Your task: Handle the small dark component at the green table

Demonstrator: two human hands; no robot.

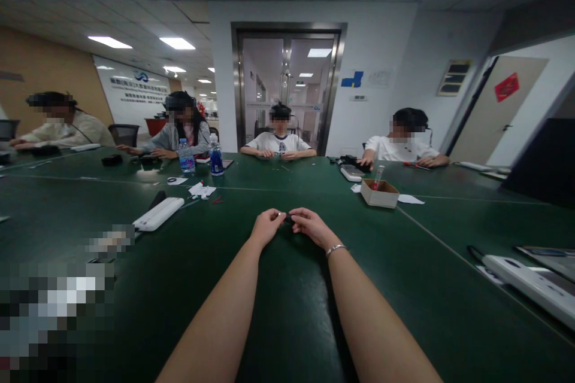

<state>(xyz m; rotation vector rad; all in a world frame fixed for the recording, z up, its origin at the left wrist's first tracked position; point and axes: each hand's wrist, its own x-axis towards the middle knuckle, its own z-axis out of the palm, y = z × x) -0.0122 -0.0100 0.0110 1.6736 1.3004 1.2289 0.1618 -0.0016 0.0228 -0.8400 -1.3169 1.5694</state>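
Both arms stretch forward over the green table [287, 323]. Between my fingertips is a small dark object [288, 218], too small and dim to name. My left hand [268, 227] is closed, thumb and fingers pinching its left side. From the right, my right hand [313, 227] pinches the same object, its fingers bent around the end. A silver bracelet [335, 248] circles the right wrist. Fingers cover most of the object, and the hands are just above or resting on the tabletop; I cannot tell which.
A white power strip [159, 214] lies left, another [532, 284] at far right. Beyond my hands stand a small cardboard box [380, 194] and two bottles [216, 158], near paper scraps [202, 190]. Several people sit around the table, one directly opposite [279, 143].
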